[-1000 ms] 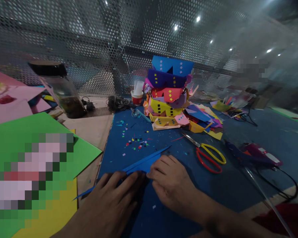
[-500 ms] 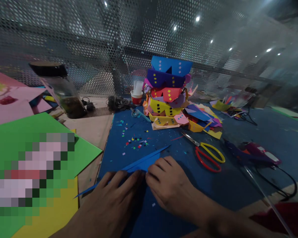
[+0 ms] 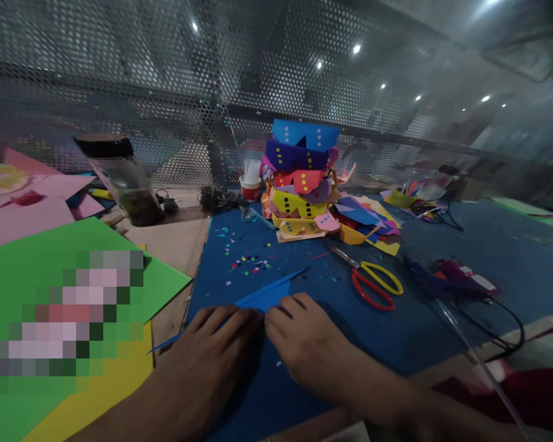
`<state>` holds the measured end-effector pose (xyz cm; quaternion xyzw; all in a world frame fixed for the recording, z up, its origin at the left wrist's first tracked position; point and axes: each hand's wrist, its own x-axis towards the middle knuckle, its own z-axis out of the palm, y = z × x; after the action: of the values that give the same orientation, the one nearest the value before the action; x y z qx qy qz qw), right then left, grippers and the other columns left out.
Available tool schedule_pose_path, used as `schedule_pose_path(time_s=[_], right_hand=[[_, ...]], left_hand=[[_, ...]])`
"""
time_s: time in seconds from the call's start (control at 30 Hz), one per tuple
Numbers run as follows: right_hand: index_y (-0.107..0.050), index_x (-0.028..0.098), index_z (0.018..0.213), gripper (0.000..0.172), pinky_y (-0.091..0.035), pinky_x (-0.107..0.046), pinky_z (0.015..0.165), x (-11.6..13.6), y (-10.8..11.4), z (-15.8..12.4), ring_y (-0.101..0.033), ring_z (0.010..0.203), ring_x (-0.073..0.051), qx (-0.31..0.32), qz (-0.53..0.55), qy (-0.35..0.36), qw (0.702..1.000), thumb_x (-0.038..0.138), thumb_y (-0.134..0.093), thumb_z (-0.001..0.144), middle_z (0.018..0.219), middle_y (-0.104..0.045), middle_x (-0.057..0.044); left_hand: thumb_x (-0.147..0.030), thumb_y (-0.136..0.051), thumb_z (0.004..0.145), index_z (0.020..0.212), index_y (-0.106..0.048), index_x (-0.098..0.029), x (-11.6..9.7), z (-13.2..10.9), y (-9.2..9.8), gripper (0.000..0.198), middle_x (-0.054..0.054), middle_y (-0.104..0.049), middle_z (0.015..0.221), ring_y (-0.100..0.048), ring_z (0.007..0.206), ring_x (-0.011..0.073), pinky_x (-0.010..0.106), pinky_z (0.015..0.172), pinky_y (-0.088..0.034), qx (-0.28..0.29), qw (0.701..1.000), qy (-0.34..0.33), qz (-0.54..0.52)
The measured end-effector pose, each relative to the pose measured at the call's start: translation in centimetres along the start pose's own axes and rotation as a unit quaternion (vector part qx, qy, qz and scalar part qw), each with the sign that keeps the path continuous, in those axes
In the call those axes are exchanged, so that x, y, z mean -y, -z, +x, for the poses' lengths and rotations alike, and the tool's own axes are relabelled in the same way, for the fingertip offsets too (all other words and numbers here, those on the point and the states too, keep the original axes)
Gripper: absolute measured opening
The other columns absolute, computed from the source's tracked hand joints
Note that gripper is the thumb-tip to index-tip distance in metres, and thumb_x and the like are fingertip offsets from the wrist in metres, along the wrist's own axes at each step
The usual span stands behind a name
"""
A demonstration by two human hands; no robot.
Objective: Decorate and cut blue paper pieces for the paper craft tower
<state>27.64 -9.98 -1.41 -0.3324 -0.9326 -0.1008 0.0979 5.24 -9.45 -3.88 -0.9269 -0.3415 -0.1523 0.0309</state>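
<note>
A folded sheet of blue paper (image 3: 270, 296) lies on the dark blue mat, its thin pointed ends sticking out on both sides of my hands. My left hand (image 3: 214, 344) presses on its near edge with curled fingers. Beside it, close at the fingertips, my right hand (image 3: 301, 337) is closed on the same edge, thumb side inward. What lies under the fingers is hidden. To the right of the paper are scissors (image 3: 373, 288) with one red and one yellow handle, blades slightly apart.
Behind stands a stack of coloured paper masks (image 3: 299, 178) with paper scraps (image 3: 368, 215) alongside. A glue gun (image 3: 451, 276) with a cord lies at right. Green card (image 3: 156, 282) covers the left, near a dark-lidded jar (image 3: 133, 184). Tiny paper bits (image 3: 249, 265) dot the mat (image 3: 317, 368).
The view has shifted slightly, so the scissors and glue gun appear further left. Both hands stay on the blue paper with almost the same hold.
</note>
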Motion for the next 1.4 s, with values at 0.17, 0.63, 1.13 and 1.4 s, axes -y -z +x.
schedule_pose_path(time_s=[0.17,0.63,1.13,1.4], right_hand=[[-0.067,0.016,0.116,0.024,-0.046,-0.04,0.09,-2.7,1.6,-2.0,-0.06,0.102,-0.025,-0.041,0.048,-0.198,0.978,0.01,-0.056,0.096,0.111,-0.07,-0.009],[-0.066,0.015,0.114,0.025,-0.047,-0.035,0.083,-10.8,2.5,-6.8,-0.067,0.105,-0.03,0.153,-0.092,-0.455,0.872,0.026,-0.045,0.105,0.112,-0.069,-0.015],[-0.062,0.01,0.126,0.037,-0.046,-0.035,0.087,-12.9,3.4,-8.3,-0.064,0.119,-0.033,0.199,-0.038,-0.476,0.856,0.02,-0.058,0.091,0.124,-0.067,-0.02],[-0.06,0.01,0.13,0.047,-0.05,-0.037,0.09,-12.7,2.9,-9.9,-0.069,0.111,-0.032,0.097,0.011,-0.514,0.852,0.02,-0.063,0.084,0.131,-0.062,-0.02]], left_hand=[[-0.012,-0.049,0.099,0.146,-0.055,-0.022,0.7,-0.7,-0.5,0.049,0.005,-0.068,0.138,-0.057,0.115,0.0248,0.042,0.1,-0.038,-0.008,1.0,-0.002,0.02],[-0.019,-0.052,0.101,0.146,-0.055,-0.031,0.9,-0.8,-0.3,0.047,0.0,-0.068,0.14,-0.057,0.117,0.0257,0.043,0.099,-0.037,-0.015,1.0,-0.013,0.007],[-0.024,-0.053,0.102,0.147,-0.056,-0.032,0.9,-0.5,-0.4,0.046,0.002,-0.069,0.138,-0.058,0.115,0.0265,0.044,0.098,-0.037,-0.008,1.0,-0.011,0.007],[-0.024,-0.053,0.101,0.148,-0.054,-0.033,1.1,-0.6,-0.3,0.048,0.0,-0.069,0.14,-0.058,0.115,0.0267,0.044,0.097,-0.038,-0.003,1.0,-0.013,0.002]])
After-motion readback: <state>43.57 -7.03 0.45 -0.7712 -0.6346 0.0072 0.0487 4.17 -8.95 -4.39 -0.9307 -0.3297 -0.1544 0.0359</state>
